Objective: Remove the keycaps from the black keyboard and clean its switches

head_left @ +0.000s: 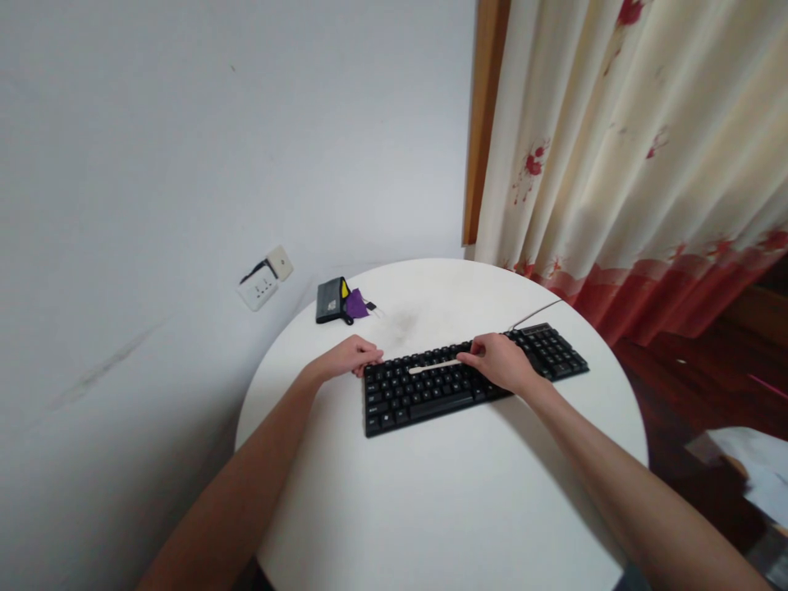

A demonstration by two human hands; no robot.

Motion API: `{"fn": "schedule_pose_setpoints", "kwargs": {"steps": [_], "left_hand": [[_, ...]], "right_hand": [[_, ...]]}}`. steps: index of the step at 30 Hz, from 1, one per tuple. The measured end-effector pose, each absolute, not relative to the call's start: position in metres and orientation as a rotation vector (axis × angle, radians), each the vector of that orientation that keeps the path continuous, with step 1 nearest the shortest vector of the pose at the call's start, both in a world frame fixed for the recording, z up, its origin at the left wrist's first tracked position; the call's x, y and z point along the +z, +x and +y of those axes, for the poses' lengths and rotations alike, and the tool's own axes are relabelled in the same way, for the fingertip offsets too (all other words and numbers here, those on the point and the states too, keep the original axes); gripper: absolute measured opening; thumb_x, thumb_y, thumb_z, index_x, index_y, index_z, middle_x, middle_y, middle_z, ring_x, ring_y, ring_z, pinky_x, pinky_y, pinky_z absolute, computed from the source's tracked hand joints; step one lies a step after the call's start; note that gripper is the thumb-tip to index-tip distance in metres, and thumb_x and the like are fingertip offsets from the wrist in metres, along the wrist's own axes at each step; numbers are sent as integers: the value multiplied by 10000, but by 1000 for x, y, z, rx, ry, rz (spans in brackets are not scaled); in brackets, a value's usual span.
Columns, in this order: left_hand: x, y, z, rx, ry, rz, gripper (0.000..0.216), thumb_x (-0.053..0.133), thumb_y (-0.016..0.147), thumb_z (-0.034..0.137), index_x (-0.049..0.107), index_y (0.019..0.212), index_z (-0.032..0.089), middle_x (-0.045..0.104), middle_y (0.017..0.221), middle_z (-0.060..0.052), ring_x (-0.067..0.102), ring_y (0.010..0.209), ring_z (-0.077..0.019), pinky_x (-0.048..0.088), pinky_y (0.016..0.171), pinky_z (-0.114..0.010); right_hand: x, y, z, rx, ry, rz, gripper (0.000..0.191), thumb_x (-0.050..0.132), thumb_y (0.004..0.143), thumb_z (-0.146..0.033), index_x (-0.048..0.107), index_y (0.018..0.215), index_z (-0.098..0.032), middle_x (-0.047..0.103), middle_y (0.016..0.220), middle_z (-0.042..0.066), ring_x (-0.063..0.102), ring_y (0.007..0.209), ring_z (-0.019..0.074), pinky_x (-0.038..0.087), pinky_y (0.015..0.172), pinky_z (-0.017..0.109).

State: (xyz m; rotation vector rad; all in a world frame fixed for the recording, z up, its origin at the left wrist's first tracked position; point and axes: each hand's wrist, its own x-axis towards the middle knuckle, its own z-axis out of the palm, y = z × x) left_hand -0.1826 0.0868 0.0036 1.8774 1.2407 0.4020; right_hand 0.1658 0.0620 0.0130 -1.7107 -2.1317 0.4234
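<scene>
A black keyboard (424, 398) lies at a slant on the round white table, its keys facing up. At its far left corner, the curled fingers of my left hand (352, 358) grip the edge. My right hand (501, 361) is above the right-middle keys, with thumb and fingers closed on a thin white stick (434, 366). The stick reaches left over the upper key rows, and its wider tip is at or just above the keys. I cannot make out whether that tip has bristles. The stick's other end is hidden in my right hand.
Behind my left hand rests a small dark pouch (332, 301) with a purple cloth (355, 304) beside it. The keyboard's cable (535, 313) crosses the table's (394, 509) far right edge. A wall socket (258, 286) and a floral curtain (572, 180) are beyond.
</scene>
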Motion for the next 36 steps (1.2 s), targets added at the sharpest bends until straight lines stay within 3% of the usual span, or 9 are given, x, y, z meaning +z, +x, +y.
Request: {"fn": "schedule_pose_setpoints", "kwargs": {"steps": [36], "left_hand": [[3,-177,81,460,1875,1272,454,626,805,541,654,663,112,530,473,-2,492,446,-106,387,454,-206]], "right_hand": [[14,168,58,363,-1670,-2164,374,625,807,-559,698,738,-199,702,748,57,612,668,169,375,589,254]]}}
